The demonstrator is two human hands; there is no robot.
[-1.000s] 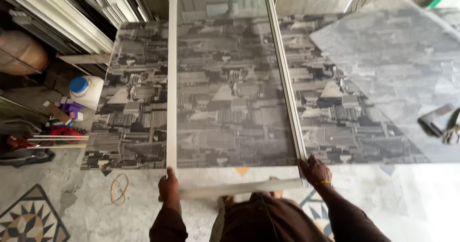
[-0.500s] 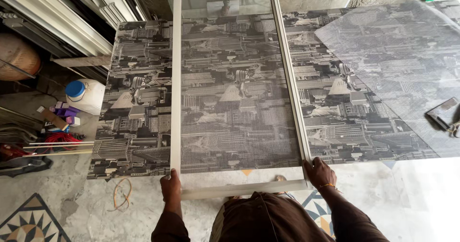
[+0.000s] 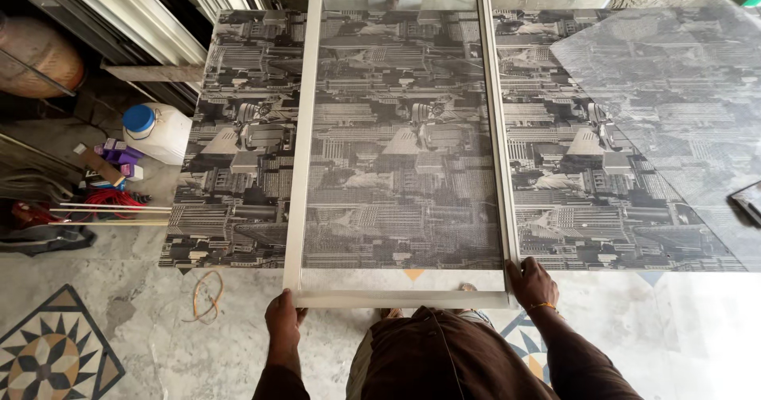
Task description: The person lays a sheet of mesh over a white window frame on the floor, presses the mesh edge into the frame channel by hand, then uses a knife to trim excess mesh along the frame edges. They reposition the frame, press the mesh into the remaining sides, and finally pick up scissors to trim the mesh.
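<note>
A tall white-framed mesh screen [image 3: 303, 154] lies lengthwise on a table [image 3: 230, 233] covered with a black-and-white city-print sheet. Its near end overhangs the table's front edge. My left hand [image 3: 283, 317] grips the frame's near left corner. My right hand [image 3: 533, 283] grips the near right corner. A loose sheet of grey mesh [image 3: 682, 122] lies over the right part of the table.
A white jug with a blue cap [image 3: 157, 132] stands on the floor at left, beside purple boxes [image 3: 120, 158], thin rods [image 3: 111, 210] and stacked white profiles [image 3: 135, 11]. An orange cord loop [image 3: 206, 295] lies on the patterned tile floor. A dark object [image 3: 749, 202] sits at the right edge.
The view has closed in on the table and the frame's near end sits slightly lower in view. Both hands keep their hold on the frame's near corners.
</note>
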